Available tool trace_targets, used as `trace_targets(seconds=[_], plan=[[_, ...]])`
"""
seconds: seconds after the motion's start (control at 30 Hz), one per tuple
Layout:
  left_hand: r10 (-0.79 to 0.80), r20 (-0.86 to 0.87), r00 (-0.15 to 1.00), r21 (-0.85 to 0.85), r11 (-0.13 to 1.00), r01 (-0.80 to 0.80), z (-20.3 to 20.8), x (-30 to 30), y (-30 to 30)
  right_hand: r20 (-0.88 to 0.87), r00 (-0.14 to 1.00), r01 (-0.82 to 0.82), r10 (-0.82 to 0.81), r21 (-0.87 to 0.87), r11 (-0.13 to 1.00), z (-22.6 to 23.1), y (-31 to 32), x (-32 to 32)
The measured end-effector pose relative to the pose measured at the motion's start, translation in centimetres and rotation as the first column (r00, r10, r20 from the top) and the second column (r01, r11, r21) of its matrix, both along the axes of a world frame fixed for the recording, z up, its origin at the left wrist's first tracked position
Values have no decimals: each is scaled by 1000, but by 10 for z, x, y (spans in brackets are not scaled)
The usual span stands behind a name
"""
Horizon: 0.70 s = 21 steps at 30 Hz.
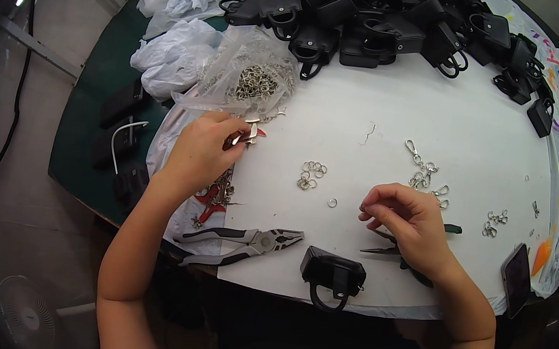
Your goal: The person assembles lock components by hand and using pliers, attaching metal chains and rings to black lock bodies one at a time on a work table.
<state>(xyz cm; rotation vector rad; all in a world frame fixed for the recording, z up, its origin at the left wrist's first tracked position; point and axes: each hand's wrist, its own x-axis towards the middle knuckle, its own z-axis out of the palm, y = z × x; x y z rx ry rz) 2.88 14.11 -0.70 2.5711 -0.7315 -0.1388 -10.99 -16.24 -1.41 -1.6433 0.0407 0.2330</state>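
My left hand is closed in a pinch at the left edge of the white board, against silver metal pieces with red parts; its fingers partly hide them. More red and metal pieces lie beneath that wrist. Over the board, my right hand pinches thumb and fingers together; whatever is between them is too small to make out. Dark-handled pliers lie partly hidden under it. Near the front edge sits a small black handbag, its handle toward me. Left of it are grey-and-black pliers.
Several small black handbags are heaped at the back. Metal rings, a single ring and swivel clasps lie mid-board. A clear bag of metal rings stands back left. A phone lies at the right edge.
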Motion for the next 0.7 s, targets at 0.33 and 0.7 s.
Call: trace_targets(seconds=[0.33, 0.7], plan=[[-147, -568, 810, -717, 572, -399, 19, -31, -25, 99, 995, 6, -8, 22, 1000, 21, 11, -6], [-370, -579, 727, -771, 537, -341, 35, -69, -53, 315, 947, -51, 62, -43, 998, 36, 28, 6]])
